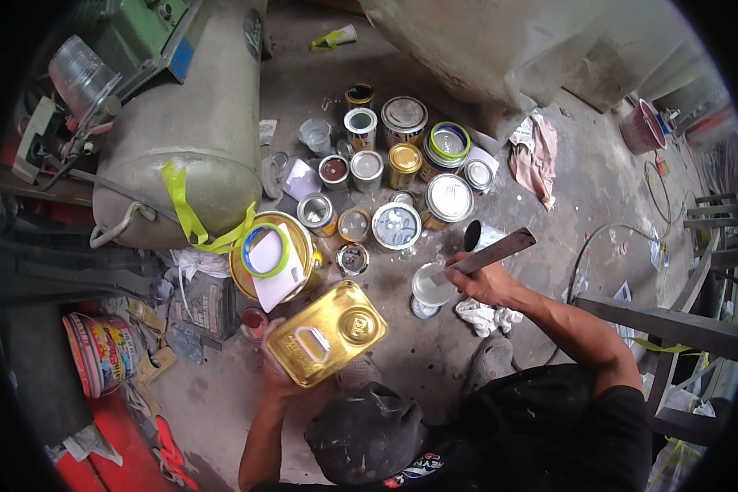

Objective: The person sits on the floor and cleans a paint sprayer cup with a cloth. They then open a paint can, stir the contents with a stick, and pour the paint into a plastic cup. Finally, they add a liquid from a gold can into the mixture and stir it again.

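Note:
My left hand is closed on the near left side of a gold rectangular tin. Its top, facing up, has a round cap and a small carrying handle. My right hand grips a flat metal stirring stick, which slants down toward a translucent plastic cup. The fingers are close beside the cup's rim; I cannot tell whether they touch it. Just beyond this hand lies a metal cylinder with a dark open end. A white rag is on the floor below my right wrist.
Several paint cans, including a white-lidded can, crowd the floor ahead. A large can bearing paper and tape rolls stands left. A big tank is at far left. On the right are a metal frame, a hose and a pink cloth.

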